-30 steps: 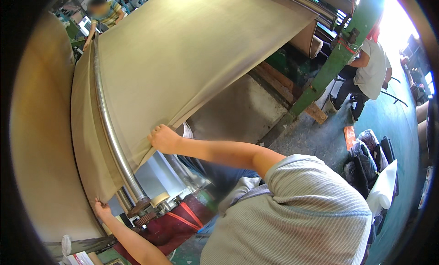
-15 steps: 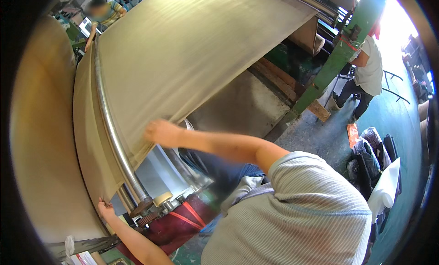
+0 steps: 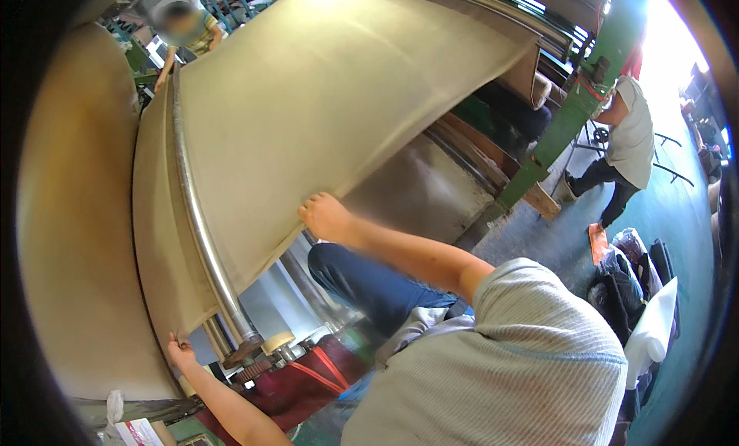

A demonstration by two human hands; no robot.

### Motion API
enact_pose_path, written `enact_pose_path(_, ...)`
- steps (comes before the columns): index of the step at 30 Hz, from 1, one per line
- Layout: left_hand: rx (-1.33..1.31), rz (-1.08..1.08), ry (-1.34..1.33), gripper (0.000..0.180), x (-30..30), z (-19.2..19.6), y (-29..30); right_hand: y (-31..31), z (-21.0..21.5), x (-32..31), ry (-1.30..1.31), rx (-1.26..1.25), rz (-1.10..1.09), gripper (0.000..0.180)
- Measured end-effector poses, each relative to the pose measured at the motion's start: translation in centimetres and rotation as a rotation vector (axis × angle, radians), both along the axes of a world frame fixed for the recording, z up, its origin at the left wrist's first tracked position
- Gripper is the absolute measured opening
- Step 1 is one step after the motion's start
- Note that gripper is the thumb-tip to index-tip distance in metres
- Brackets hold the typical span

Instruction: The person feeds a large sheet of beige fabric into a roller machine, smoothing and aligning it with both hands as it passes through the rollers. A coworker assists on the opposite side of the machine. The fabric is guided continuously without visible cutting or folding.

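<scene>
Head view: right hand (image 3: pixel 327 217) gripping the beige sheet (image 3: pixel 331 100) edge at frame centre, left hand (image 3: pixel 182 352) pinching its lower-left corner near the steel roller (image 3: pixel 202 238); best kept evenly taut, unwrinkled.

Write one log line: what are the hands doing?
left hand: pinching tan sheet corner | right hand: gripping sheet's lower edge | sheet: draped over steel roller

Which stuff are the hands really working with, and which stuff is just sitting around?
Being worked with:
- tan sheet, its lower edge held by the right hand
- the sheet's bottom corner, pinched by the left hand
- metal roller bar the sheet passes over

Just sitting around:
- dark bags on the floor
- white bundle
- green post
</scene>
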State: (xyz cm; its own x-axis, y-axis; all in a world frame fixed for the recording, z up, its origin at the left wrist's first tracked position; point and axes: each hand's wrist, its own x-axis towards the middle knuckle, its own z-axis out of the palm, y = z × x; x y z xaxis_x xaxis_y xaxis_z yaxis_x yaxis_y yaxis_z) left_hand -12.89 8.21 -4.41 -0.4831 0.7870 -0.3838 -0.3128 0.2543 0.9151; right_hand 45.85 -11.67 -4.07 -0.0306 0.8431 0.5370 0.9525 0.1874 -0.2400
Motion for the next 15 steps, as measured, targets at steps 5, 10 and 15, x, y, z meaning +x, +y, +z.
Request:
enact_pose_path(5,0.043,-0.238,-0.137,0.034,5.0,0.1,0.0,0.3,-0.5,-2.1,-0.033,0.008,0.013,0.012)
enact_pose_path(10,0.088,-0.021,-0.075,0.029,-1.7,-1.7,0.7,0.8,2.2,-5.7,-0.023,-0.008,0.111,0.013)
enact_pose_path(15,-0.007,0.116,-0.002,0.020,0.6,-0.4,-0.5,2.4,1.8,-8.3,-0.063,0.020,0.160,0.013)
